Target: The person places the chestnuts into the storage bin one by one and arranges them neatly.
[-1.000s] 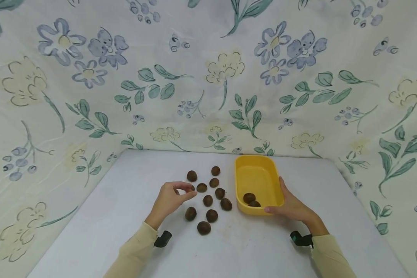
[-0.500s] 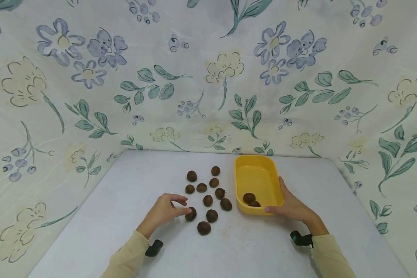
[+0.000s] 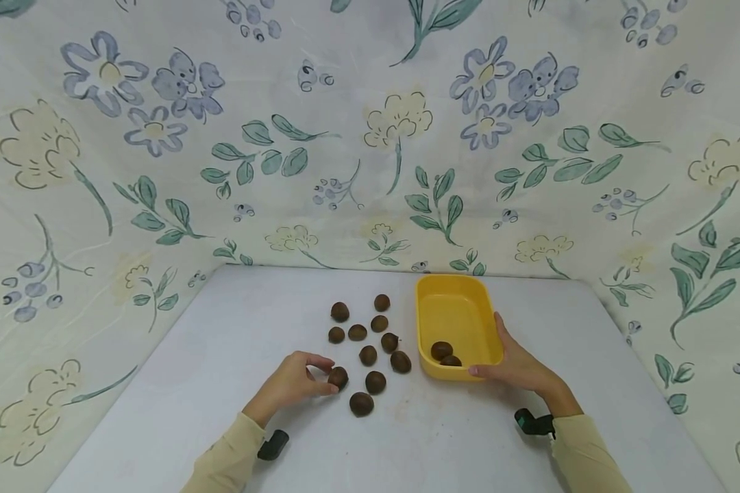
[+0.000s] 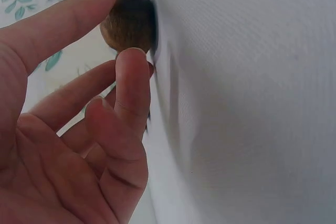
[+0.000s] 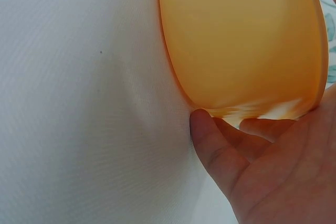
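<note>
My left hand is at a brown chestnut, its thumb and fingertips on either side of it. In the left wrist view the thumb and one finger pinch this chestnut low on the white surface, with the other fingers bent below. A yellow plastic tray stands to the right. By its near right corner my right hand grips it, thumb on the rim and fingers along the outer side. Two chestnuts lie in its near end. The right wrist view shows the tray's wall against that hand.
Several loose chestnuts are scattered on the white table between the left hand and the tray; one lies nearest the front. A flowered cloth hangs behind and along the sides of the table.
My left hand has come back toward the front from the small chestnut farther away to the nearer one, and closed its fingertips about it. The right hand and tray have stayed put.
</note>
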`<state>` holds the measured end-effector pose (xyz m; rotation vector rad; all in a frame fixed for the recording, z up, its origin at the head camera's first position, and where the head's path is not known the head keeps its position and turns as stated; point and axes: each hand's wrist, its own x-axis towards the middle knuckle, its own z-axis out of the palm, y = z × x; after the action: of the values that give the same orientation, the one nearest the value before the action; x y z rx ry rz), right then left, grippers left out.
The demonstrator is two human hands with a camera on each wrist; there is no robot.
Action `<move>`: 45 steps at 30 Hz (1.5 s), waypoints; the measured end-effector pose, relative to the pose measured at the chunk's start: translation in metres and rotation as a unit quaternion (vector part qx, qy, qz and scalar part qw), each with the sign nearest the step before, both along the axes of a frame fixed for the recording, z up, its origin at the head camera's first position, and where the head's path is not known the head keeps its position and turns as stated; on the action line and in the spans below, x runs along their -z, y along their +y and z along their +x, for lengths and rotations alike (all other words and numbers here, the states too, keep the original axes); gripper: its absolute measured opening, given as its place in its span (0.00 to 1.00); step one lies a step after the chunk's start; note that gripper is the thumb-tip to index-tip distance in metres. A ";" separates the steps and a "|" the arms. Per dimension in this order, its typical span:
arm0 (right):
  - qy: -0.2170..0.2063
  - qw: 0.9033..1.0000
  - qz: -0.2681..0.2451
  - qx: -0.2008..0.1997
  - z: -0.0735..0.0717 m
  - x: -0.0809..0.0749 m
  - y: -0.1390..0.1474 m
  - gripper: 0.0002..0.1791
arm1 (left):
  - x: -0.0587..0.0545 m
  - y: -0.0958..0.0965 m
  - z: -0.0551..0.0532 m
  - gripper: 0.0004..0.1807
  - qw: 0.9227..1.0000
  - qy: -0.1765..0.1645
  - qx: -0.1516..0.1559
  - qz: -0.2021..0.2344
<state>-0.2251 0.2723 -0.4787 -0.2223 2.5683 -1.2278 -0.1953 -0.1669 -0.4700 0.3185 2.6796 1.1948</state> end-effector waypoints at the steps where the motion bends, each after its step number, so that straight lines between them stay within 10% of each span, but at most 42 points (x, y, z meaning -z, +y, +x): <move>1: -0.001 1.000 0.000 0.000 0.000 0.000 0.000 0.78 | 0.000 0.000 0.000 0.26 1.000 0.000 -0.001 -0.001; 32: 0.004 1.000 0.004 0.000 -0.001 -0.003 -0.001 0.78 | -0.007 0.012 0.000 0.18 0.996 0.030 -0.082 -0.010; 45: 0.001 1.000 0.009 0.003 0.000 -0.002 0.000 0.77 | -0.021 0.030 -0.009 0.21 0.996 0.059 -0.053 0.035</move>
<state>-0.2252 0.2723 -0.4766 -0.2129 2.5835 -1.2055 -0.2042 -0.1364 -0.4489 0.2681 2.7905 1.3428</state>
